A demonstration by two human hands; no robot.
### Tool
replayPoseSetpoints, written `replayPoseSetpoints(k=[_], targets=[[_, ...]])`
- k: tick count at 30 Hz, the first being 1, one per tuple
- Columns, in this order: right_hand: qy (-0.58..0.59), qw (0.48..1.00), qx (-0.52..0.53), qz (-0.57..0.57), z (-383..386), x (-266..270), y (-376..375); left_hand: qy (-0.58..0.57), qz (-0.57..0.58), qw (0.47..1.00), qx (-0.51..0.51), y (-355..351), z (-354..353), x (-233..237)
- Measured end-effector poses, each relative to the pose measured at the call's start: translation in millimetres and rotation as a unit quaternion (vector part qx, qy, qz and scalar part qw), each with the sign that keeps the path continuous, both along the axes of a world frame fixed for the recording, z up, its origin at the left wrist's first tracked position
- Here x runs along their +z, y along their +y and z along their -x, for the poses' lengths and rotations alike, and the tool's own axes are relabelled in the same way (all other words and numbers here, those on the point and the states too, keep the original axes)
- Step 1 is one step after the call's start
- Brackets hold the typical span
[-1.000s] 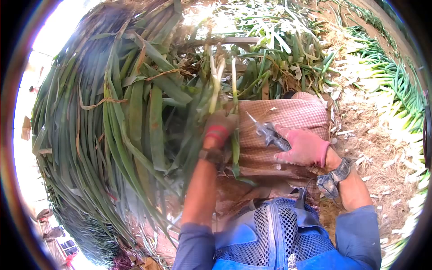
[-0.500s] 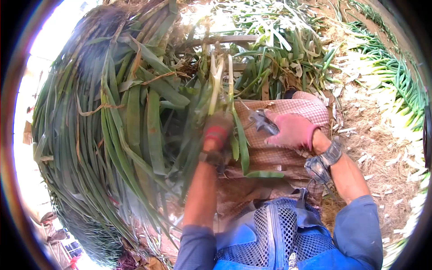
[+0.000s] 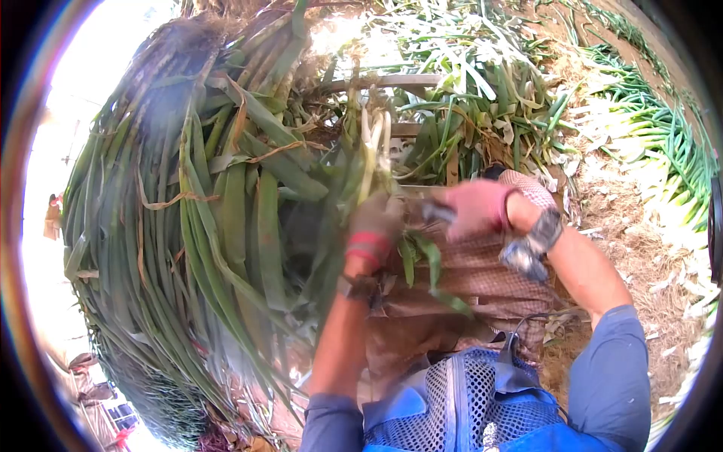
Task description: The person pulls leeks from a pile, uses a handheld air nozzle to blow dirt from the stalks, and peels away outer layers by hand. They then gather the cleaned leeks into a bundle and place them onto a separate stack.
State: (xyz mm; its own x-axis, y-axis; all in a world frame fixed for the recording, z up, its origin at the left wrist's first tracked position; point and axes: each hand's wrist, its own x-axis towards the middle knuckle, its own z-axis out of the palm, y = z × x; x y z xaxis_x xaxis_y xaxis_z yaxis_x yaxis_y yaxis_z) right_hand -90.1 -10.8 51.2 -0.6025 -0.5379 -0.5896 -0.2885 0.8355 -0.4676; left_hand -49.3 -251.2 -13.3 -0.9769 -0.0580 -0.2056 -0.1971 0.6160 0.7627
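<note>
Our left hand (image 3: pixel 376 223): fingers look wrapped round the pale stalks (image 3: pixel 370 154), root ends pointing away from us. Right hand (image 3: pixel 476 207): fingers curl on the dark tool (image 3: pixel 438 212), tip blurred. We want a firm left grip, tip off our knuckles. A slat (image 3: pixel 384 82) sits beyond.

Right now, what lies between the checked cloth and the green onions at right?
Ground strewn with litter, partly behind the right forearm, in the head view.
</note>
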Motion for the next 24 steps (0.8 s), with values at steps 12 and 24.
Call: replayPoseSetpoints(k=[12, 24], targets=[[0.097, 0.956, -0.250, 0.115, 41, 12, 18, 0.012, -0.050, 0.998, 0.020, -44, -8, 13], [0.066, 0.974, -0.182, 0.119, -43, -9, 14, -0.043, 0.314, 0.948, -0.023, -37, -20, 29]])
